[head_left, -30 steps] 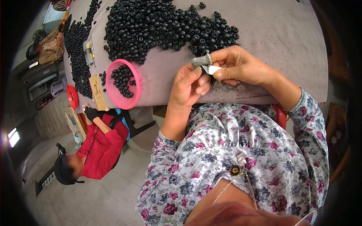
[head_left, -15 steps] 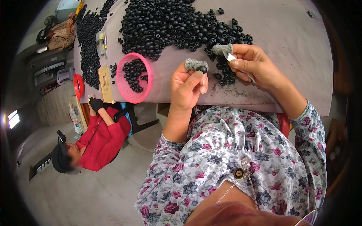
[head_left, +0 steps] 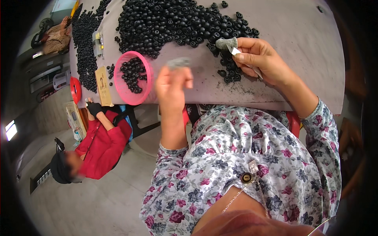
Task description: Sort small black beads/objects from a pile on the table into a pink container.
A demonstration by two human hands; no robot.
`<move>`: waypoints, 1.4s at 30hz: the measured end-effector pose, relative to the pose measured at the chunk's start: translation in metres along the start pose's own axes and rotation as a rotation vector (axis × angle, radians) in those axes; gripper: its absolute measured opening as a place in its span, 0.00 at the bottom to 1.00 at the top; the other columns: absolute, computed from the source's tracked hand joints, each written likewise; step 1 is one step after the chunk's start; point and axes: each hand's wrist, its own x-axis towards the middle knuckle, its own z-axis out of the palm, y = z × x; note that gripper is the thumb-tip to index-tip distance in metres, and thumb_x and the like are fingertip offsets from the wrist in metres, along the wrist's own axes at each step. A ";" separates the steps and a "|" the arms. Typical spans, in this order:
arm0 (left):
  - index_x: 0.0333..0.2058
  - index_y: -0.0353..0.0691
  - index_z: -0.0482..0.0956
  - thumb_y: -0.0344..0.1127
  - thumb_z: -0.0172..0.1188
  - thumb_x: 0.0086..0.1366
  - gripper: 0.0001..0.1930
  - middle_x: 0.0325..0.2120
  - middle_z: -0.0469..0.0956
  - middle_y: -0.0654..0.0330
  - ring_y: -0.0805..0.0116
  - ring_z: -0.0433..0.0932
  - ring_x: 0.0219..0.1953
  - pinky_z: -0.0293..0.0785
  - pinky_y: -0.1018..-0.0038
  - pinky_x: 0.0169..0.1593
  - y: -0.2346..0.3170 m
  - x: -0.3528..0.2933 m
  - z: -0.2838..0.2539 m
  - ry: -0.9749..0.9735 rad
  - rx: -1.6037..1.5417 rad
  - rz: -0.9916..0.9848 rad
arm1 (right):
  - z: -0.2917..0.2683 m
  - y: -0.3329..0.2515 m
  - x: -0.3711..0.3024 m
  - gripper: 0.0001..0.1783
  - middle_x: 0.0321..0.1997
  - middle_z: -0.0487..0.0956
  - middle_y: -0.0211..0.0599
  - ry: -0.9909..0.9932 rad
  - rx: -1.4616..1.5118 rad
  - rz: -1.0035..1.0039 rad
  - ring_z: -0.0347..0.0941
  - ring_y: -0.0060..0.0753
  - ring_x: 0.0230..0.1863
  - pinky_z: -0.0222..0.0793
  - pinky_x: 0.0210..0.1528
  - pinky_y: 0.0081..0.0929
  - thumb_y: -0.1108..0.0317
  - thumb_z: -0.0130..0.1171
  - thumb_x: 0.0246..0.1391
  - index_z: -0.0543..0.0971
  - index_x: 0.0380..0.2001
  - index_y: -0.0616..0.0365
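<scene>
My left hand (head_left: 172, 84) is smeared by motion beside the pink basket (head_left: 149, 80). A grey knitted finger sleeve (head_left: 179, 62) covers one of its fingertips; whether it holds anything is not visible. My right hand (head_left: 260, 59), closed, pinches a slim, pale blade-like tool (head_left: 236, 51) between thumb and fingers. Its light tip shows at the thumb and its thin tail below the palm. Another grey sleeve (head_left: 226, 43) is on the right index finger, over a small cluster of round black knob-like parts (head_left: 228, 70). Similar black pieces (head_left: 133, 74) lie inside the basket.
A large heap of black parts (head_left: 169, 21) spreads over the cloth-covered table (head_left: 299, 35). Left of the basket lie a tan card (head_left: 103, 86), a clear packet (head_left: 98, 45) and a red dish (head_left: 75, 89). A co-worker in red (head_left: 104, 137) sits at the left.
My left hand has moved left toward the basket; the black part it pinched earlier is no longer discernible. My right hand keeps its grip on the tool. The whole view has shifted slightly.
</scene>
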 end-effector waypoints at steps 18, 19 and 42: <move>0.33 0.35 0.76 0.28 0.67 0.55 0.09 0.28 0.74 0.56 0.62 0.76 0.25 0.72 0.70 0.29 -0.021 0.001 0.041 -0.245 0.974 0.316 | 0.003 -0.003 -0.002 0.11 0.25 0.72 0.21 -0.062 -0.066 0.024 0.60 0.09 0.18 0.53 0.18 0.12 0.68 0.59 0.59 0.77 0.42 0.63; 0.33 0.36 0.76 0.28 0.65 0.57 0.08 0.28 0.75 0.57 0.65 0.76 0.25 0.72 0.71 0.29 -0.022 0.000 0.040 -0.206 0.886 0.246 | 0.004 -0.004 -0.002 0.10 0.24 0.72 0.21 -0.040 -0.087 0.023 0.60 0.09 0.17 0.52 0.17 0.12 0.68 0.59 0.59 0.77 0.41 0.63; 0.36 0.38 0.73 0.47 0.55 0.70 0.16 0.22 0.67 0.68 0.80 0.65 0.20 0.64 0.81 0.23 -0.019 0.005 0.039 -0.278 -0.611 -0.491 | 0.011 -0.012 -0.009 0.26 0.28 0.74 0.23 -0.225 -0.102 0.078 0.64 0.09 0.20 0.58 0.19 0.10 0.69 0.63 0.56 0.71 0.57 0.66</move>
